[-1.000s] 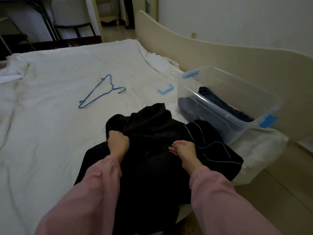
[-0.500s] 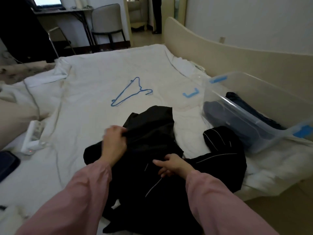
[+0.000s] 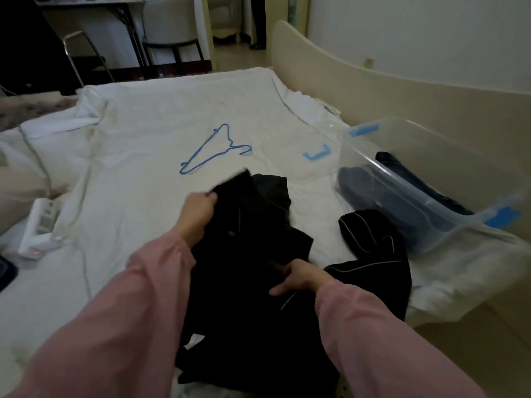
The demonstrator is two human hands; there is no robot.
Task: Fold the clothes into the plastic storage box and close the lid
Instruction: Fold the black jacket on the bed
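So the black garment (image 3: 253,254) is bunched up on the white bed sheet (image 3: 143,124), near edge of the bed, roughly 6 o'clock in the view. It's plain black with thin white piping lines running along some seams, and there's a small pale dot on the front that might be a button, can't really tell. It's not flat at all. One piped section flops out at 3 o'clock toward the box, and the far end is rumpled.

Left hand (image 3: 198,214) has its fingers closed round an edge of the fabric at the garment's 10 o'clock side, with that corner lifted and blurry. Right hand (image 3: 298,278) is down on the middle of the cloth, fingers curled into it and thumb sticking out to the left, so it's gripping too. Both arms are in pink sleeves (image 3: 143,297).

The plastic storage box (image 3: 448,231) sits at 3 o'clock against the cream bed frame (image 3: 373,90). It's clear with blue latches, open on top, with dark blue clothes (image 3: 402,173) already inside. It's just beside the garment's piped part, though I can't tell if they touch.

A blue hanger (image 3: 212,150) lies on the sheet at 12 o'clock from the garment, with a loose-looking blue clip (image 3: 317,155) between it and the box. A white power strip (image 3: 40,222) is out at 9 o'clock.
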